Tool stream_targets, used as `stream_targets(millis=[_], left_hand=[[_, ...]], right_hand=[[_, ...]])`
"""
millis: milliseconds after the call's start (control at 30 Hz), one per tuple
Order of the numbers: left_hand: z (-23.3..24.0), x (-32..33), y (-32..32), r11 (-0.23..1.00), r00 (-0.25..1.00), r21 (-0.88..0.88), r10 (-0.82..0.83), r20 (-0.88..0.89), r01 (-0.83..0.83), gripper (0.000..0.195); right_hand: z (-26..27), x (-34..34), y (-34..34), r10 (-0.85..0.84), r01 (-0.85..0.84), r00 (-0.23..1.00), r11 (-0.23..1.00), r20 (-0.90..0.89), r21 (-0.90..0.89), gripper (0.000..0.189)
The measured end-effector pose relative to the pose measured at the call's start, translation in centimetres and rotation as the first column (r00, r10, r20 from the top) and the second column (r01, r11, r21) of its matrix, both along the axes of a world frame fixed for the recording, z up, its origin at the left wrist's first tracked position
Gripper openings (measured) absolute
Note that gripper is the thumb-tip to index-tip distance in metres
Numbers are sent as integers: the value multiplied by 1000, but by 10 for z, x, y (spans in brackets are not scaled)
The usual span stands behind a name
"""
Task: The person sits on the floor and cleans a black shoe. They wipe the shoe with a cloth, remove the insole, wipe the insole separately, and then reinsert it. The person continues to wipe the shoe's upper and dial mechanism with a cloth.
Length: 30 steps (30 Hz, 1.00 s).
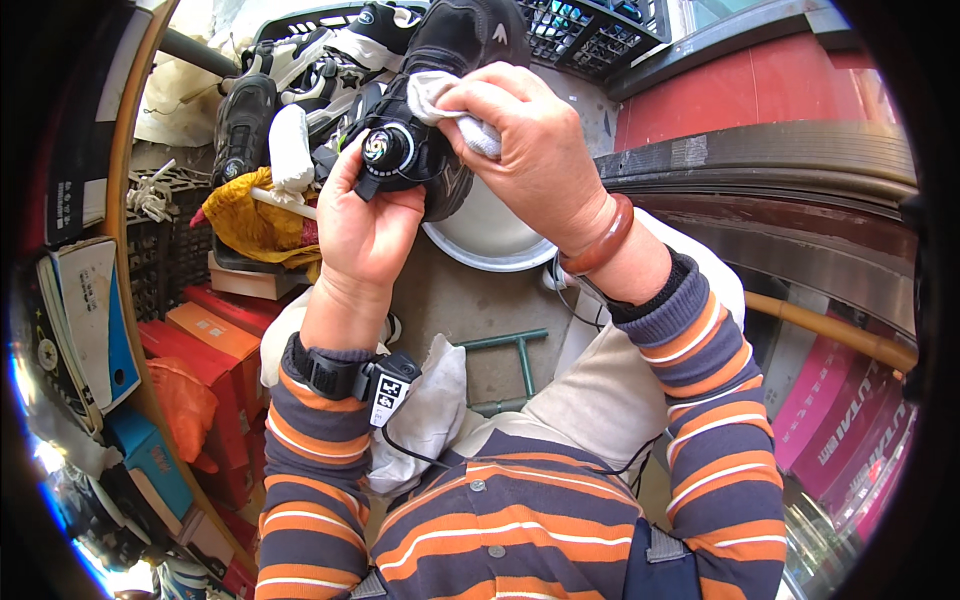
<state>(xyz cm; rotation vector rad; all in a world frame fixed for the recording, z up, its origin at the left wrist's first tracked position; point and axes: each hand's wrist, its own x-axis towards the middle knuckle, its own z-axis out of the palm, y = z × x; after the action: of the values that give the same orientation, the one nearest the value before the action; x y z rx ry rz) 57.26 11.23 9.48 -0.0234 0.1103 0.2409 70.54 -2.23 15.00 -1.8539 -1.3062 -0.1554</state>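
Note:
A black shoe (461,45) with a small white mark on its toe is raised in front of me, toe pointing away. My left hand (371,225) grips it at the tongue, beside a round lacing dial (387,148) with a shiny swirl on top. Pinched in my right hand (529,135) is a bunched whitish cloth (429,94), which lies against the shoe's upper. Below the shoe, partly hidden by it and my right hand, stands a round metal basin (491,259) with pale contents.
A crate of several black and white shoes (345,71) stands at the far left, near a mustard-yellow cloth (251,225). Red shoe boxes (199,360) are stacked at left. A black plastic crate (581,41) sits far right, and a green metal frame (521,360) lies low before me.

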Motion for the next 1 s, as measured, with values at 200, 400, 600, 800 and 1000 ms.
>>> stream_targets(millis=[200,400,600,800,1000], left_hand=[[0,1,13,991,987,72,101,127,-110,39],[2,8,4,996,984,48,71,166,-80,38],[23,5,-3,997,998,38,64,18,-65,32],[22,2,2,996,997,43,72,0,-72,35],[19,5,5,995,998,81,50,39,-53,38]], right_hand=[[2,9,-6,-118,103,979,990,-167,-93,15],[8,11,8,95,82,772,965,-628,247,18],[7,-6,15,22,-21,999,998,-27,54,27],[4,-4,0,35,-32,994,999,102,-39,23],[13,12,-3,-3,53,936,990,-353,130,20]])
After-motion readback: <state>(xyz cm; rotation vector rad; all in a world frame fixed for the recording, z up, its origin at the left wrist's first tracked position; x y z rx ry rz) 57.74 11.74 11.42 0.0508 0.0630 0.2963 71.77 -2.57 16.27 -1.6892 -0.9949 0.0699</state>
